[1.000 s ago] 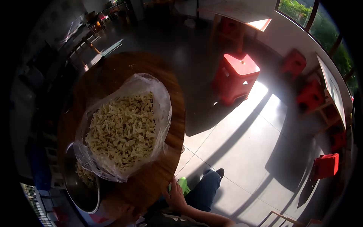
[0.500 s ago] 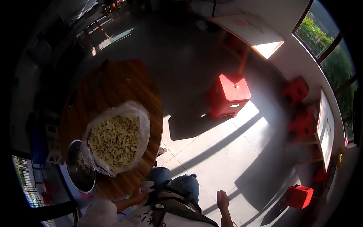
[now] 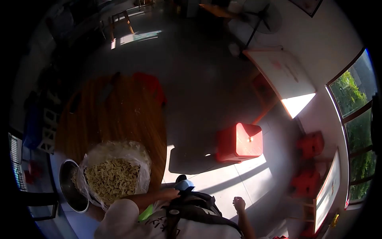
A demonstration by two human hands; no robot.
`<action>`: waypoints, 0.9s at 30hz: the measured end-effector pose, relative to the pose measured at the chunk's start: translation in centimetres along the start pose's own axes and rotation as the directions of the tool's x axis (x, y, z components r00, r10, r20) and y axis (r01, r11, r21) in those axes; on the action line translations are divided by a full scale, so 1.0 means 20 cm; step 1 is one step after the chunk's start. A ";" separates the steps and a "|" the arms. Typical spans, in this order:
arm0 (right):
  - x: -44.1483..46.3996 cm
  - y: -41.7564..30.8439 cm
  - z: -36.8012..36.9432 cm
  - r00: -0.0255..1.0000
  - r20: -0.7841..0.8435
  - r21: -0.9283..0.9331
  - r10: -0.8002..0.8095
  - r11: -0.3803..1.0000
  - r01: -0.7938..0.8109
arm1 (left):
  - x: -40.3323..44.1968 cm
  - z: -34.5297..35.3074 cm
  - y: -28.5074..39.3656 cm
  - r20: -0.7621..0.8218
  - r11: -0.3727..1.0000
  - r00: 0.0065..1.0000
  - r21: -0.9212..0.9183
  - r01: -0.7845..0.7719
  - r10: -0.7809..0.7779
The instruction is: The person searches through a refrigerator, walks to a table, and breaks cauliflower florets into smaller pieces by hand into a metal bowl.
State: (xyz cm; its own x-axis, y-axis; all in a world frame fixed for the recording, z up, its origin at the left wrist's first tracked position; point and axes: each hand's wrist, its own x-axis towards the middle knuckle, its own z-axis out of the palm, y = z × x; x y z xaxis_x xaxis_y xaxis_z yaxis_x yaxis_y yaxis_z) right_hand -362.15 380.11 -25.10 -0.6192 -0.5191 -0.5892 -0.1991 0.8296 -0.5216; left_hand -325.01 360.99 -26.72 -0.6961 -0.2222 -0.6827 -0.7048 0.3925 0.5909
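My left hand is at my waist beside the dark strap bag; its fingers are too dark and blurred to read. Close to it is a light blue patch, perhaps my jeans. To the right, my right hand hangs over the sunlit floor with its fingers curled in, and nothing shows in it. Left of my body, a clear plastic bag full of pale yellowish chopped pieces lies open on the wooden table. A metal bowl sits against the bag's left side, partly covered by it.
A red plastic stool stands on the floor ahead. Another red stool is at the table's far edge, near a dark knife-shaped thing. Tilted white-topped tables and more red stools line the windowed wall. A fan stands farther back.
The view has shifted, so the table, bag and stool appear lower. My left forearm now lies across the front of my body, beside the bag of pieces. My right hand remains curled at the right.
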 end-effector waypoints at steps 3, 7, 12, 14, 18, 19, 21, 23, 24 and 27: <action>-0.03 0.17 -0.20 0.896 0.168 -0.304 0.411 0.886 -0.349 | 0.22 -0.47 0.14 -0.083 0.996 0.993 -0.044 -0.084 0.080; 0.30 -0.10 -0.29 0.826 0.278 -0.467 0.491 0.820 -0.331 | 0.57 -0.94 0.16 -0.475 0.927 0.880 -0.335 -0.170 -0.010; 1.21 -0.68 -0.47 0.878 0.294 -0.588 0.377 0.796 -0.145 | 1.01 -1.30 -0.15 -0.454 0.857 0.790 -0.487 0.168 -0.412; 1.77 -1.07 -0.50 0.947 0.249 -0.653 0.204 0.757 0.009 | 1.03 -1.46 -0.20 -0.495 0.808 0.660 -0.494 0.320 -0.565; 2.74 -2.54 -0.28 0.805 0.037 -0.686 -0.592 0.571 0.451 | 1.05 -1.78 -0.36 -0.409 0.880 0.791 -0.071 0.469 -0.454; 3.02 -2.82 -0.21 0.712 0.145 -0.510 -0.687 0.565 0.648 | 1.13 -1.78 -0.51 -0.390 0.848 0.763 -0.106 0.519 -0.516; 3.03 -3.56 -0.14 0.618 0.126 -0.372 -0.776 0.540 0.755 | 1.24 -1.80 -0.75 -0.278 0.763 0.711 -0.214 0.610 -0.646; 2.87 -4.05 -0.11 0.800 0.212 -0.252 -0.562 0.759 0.600 | 1.29 -2.06 -0.91 -0.154 0.713 0.705 -0.296 0.636 -0.693; 2.86 -4.25 -0.07 0.860 0.248 -0.199 -0.447 0.845 0.496 | 1.31 -2.21 -1.01 -0.136 0.704 0.701 -0.299 0.645 -0.700; 3.34 -4.08 0.18 0.778 0.453 -0.649 -0.437 0.437 0.623 | 1.39 -2.81 -1.38 -0.194 0.717 0.691 -0.200 0.668 -0.697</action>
State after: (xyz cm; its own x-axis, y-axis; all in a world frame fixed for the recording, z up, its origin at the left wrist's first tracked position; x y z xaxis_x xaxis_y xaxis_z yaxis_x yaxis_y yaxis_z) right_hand -384.50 277.02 -24.03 -0.0507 -0.8588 -0.5097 -0.9657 0.1724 -0.1944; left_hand -332.64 293.70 -37.90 -0.0159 -0.5998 -0.8000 -0.9975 -0.0452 0.0537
